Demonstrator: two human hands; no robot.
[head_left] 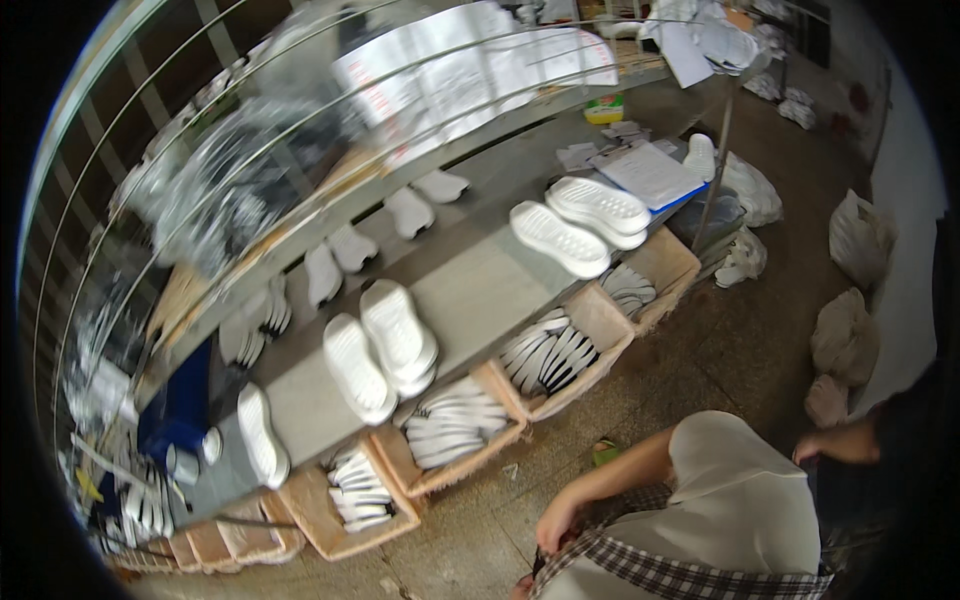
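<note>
I wear a white top (740,500) with a checked black-and-white apron (680,565) across it. My right arm bends in from the white sleeve, and my right hand (560,518) is closed on a fold of the apron at my front. Just below it, only a small part of my left hand (524,586) shows at the lower edge; its fingers are hidden. Neither hand touches the bench (470,265). Along it lie white foam shoe soles, some single (262,437), some in pairs (360,370), others piled (600,210).
Cloth-lined bins (525,400) of white shoe parts line the bench's front. A wire rack (240,110) holds plastic bags and papers. A clipboard (650,175) lies at the bench's far end. Another person's dark-sleeved hand (838,443) is close at right. Bags (860,240) stand along the wall.
</note>
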